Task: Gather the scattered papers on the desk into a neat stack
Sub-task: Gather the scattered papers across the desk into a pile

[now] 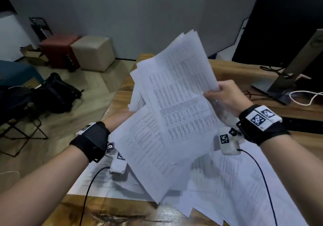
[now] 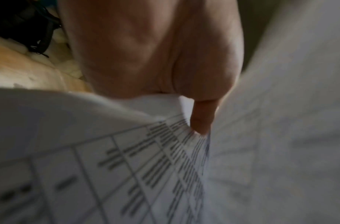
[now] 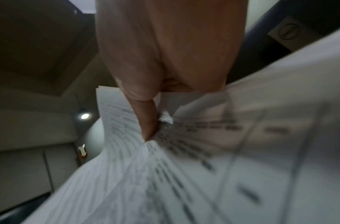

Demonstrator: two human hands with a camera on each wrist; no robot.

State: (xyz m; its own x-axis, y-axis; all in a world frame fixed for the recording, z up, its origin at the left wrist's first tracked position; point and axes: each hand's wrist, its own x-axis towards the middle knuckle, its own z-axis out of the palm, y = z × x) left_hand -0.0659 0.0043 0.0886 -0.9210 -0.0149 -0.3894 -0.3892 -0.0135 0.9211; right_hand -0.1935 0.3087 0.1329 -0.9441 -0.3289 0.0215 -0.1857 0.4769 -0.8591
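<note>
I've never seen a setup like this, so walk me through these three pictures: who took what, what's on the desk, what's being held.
No machine here: a person wears one camera on the head and one on each wrist. The head view shows both arms over a wooden desk. The right hand pinches a fanned bundle of printed papers; the left hand, mostly hidden beneath them, holds papers too. More loose sheets lie on the desk. The blurry close-ups are the wrist views, each showing a thumb pressed on paper.

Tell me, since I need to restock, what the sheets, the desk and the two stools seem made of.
Sheets: thin matte white paper, bending in both hands, printed tables. Desk: likely varnished wood, showing glossy grain. Red stool: smooth, maybe leatherette; beige stool: probably the same or fabric.
</note>
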